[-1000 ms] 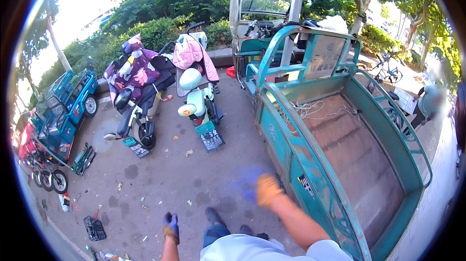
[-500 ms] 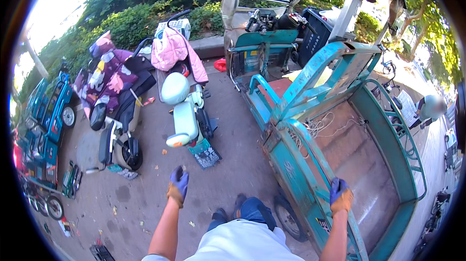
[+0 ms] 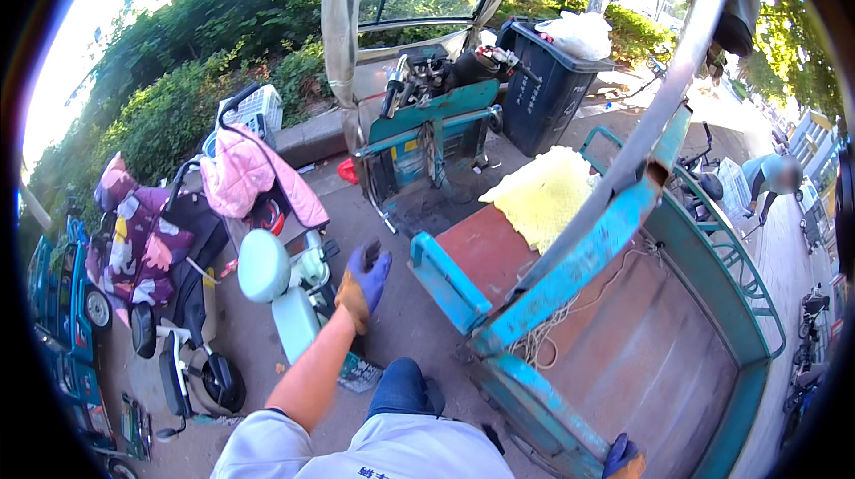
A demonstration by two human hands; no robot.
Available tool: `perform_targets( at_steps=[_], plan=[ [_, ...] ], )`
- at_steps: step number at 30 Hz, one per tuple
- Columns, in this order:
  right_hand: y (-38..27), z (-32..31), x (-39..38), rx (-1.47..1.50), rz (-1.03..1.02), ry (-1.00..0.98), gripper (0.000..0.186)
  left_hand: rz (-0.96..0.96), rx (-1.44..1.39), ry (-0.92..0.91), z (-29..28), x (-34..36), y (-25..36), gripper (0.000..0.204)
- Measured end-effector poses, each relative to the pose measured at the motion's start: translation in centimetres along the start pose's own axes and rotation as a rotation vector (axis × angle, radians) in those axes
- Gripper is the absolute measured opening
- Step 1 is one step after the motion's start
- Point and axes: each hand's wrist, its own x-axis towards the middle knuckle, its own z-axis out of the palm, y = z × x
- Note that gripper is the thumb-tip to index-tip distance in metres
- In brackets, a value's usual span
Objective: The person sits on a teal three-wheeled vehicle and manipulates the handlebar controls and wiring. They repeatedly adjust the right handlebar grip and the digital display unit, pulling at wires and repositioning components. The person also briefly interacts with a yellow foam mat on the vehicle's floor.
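My left hand (image 3: 363, 286), in an orange and purple work glove, is raised in front of me with its fingers apart and holds nothing. Beyond it stands a pale green electric scooter (image 3: 294, 314). To my right is a teal cargo tricycle with a worn, rusty bed (image 3: 659, 345). My right hand (image 3: 622, 457), gloved the same way, is closed over the near side rail (image 3: 557, 403) of that bed, low in the picture. A yellow cloth (image 3: 543, 197) lies on the tricycle's reddish seat box (image 3: 490, 252).
A metal roof post (image 3: 663, 123) slants across at the right. Ahead are the tricycle's handlebars (image 3: 445, 78) and a dark wheeled bin (image 3: 539, 92) topped by a white bag. Loose rope (image 3: 543, 341) lies in the bed. Another scooter (image 3: 209, 372) stands left; a person (image 3: 773, 178) bends far right.
The view has moved forward along the tricycle toward its seat. My left hand has risen and its fingers have spread. My right hand stays on the rail, now lower in view.
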Motion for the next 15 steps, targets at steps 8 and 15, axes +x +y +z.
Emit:
perform_targets(
  at_steps=[8,15],
  plan=[
    [-0.2,2.0,0.1,0.047,0.403,0.033,0.066,0.135,0.173,0.021,5.8,24.2,6.0,0.059],
    [-0.6,2.4,1.0,0.025,0.653,-0.012,0.076,0.193,0.45,0.19,5.1,40.7,2.2,0.078]
  ],
)
